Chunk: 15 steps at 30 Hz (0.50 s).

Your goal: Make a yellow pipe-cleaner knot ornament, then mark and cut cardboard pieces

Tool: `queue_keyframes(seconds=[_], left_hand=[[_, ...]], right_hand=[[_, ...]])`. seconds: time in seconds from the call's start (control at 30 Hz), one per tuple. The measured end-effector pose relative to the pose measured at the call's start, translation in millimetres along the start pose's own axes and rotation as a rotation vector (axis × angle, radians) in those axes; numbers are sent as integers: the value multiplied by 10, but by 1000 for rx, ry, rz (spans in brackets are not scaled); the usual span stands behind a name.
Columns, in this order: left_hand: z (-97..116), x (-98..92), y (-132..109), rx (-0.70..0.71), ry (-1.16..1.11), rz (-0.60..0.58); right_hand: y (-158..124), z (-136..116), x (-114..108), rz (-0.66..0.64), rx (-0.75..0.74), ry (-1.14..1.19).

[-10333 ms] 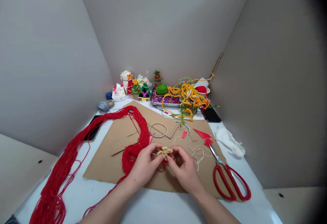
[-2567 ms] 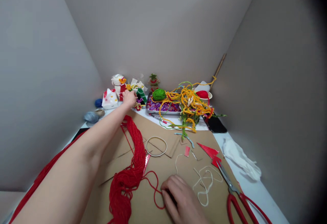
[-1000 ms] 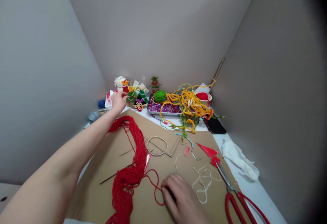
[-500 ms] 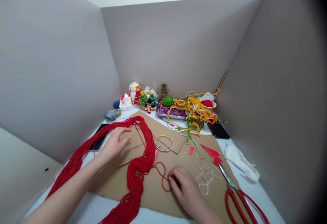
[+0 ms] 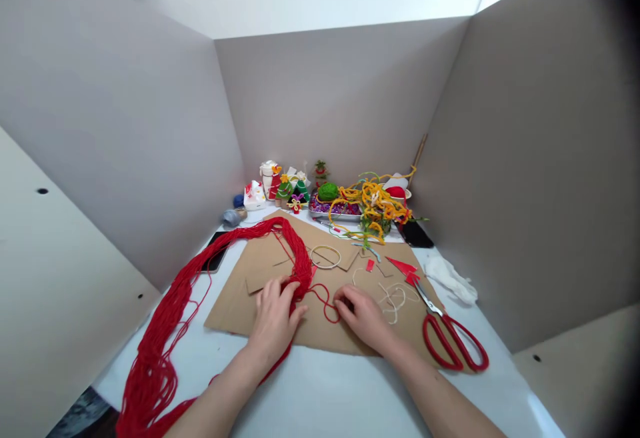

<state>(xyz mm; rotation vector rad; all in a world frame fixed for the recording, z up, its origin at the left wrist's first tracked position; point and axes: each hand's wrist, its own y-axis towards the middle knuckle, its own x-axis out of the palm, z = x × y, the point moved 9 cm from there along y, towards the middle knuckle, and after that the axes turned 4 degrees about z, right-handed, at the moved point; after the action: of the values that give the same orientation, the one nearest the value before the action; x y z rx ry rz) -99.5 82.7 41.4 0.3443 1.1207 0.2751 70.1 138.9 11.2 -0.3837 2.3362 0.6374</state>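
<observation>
The left fingers point(image 5: 285, 298) were closed on a long hank of red yarn point(image 5: 299, 261) lying across a brown cardboard sheet point(image 5: 320, 331); the right fingers point(image 5: 350, 301) were half-curled at a thin red strand point(image 5: 325, 306), any grip unclear, and tangling was risked if the strand was pulled.

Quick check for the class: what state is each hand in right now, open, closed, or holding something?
Left hand: closed on the red yarn hank, apparently holding it.
Right hand: fingers curled beside a thin red strand; cannot tell if it grips it.

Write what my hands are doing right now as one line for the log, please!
left hand: on red yarn | right hand: at loose strand | both over cardboard sheet
</observation>
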Motion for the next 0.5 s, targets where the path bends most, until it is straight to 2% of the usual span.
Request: queue_keyframes(seconds=[0.2,0.5], left_hand=[[42,97,-119,29,83,70],[-56,53,-135,-15,38,78]], right_hand=[[-1,24,-11,47,23,-3],[-13,77,-13,98,60,-2]])
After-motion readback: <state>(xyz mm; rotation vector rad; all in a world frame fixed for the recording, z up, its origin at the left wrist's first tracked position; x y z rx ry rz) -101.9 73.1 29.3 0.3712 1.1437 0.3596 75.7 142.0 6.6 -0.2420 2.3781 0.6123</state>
